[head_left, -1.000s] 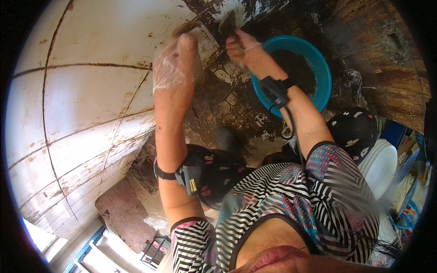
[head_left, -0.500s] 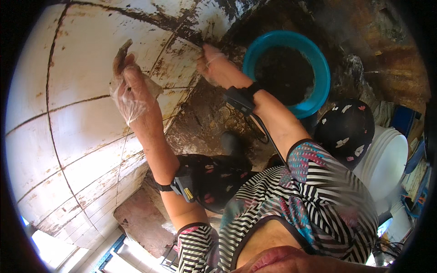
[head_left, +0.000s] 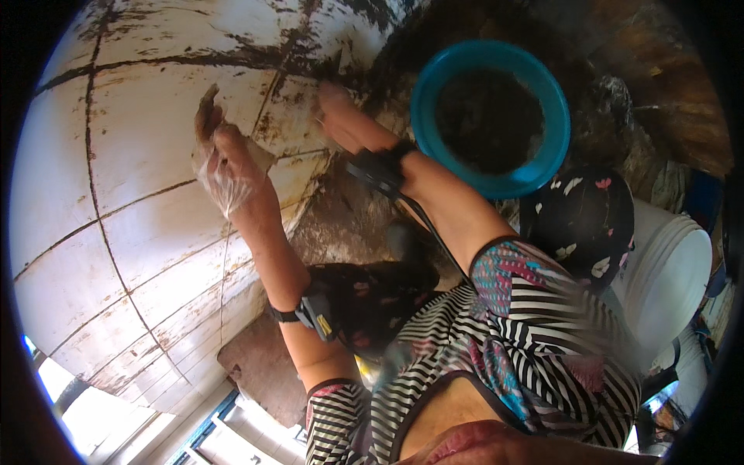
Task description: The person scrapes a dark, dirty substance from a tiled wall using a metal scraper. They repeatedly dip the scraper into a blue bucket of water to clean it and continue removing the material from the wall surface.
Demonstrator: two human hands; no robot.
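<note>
My left hand (head_left: 230, 167), in a clear plastic glove, is raised in front of the white tiled wall (head_left: 147, 132). Its fingers look curled. A mud-brown, elongated piece (head_left: 208, 115) sticks up from them; whether it is a held thing or a soiled fingertip is unclear. My right hand (head_left: 341, 112) is at the dirt-streaked tiles near the wall's lower edge. Motion smears its fingers, so what they hold, if anything, is hidden. Right of that hand stands a round blue basin (head_left: 426, 116) with dark, murky contents.
White plastic buckets (head_left: 670, 271) lean beside my patterned knee (head_left: 581, 225) on the right. Brown, stained flooring (head_left: 341, 221) spreads between wall and basin. A reddish-brown board (head_left: 267, 372) lies at lower left. Black devices are strapped to both forearms, a cable running from the right one.
My right hand has shifted slightly left along the dirty tiles. The left hand keeps nearly the same pose. The view has tilted a little, so the basin and buckets appear shifted.
</note>
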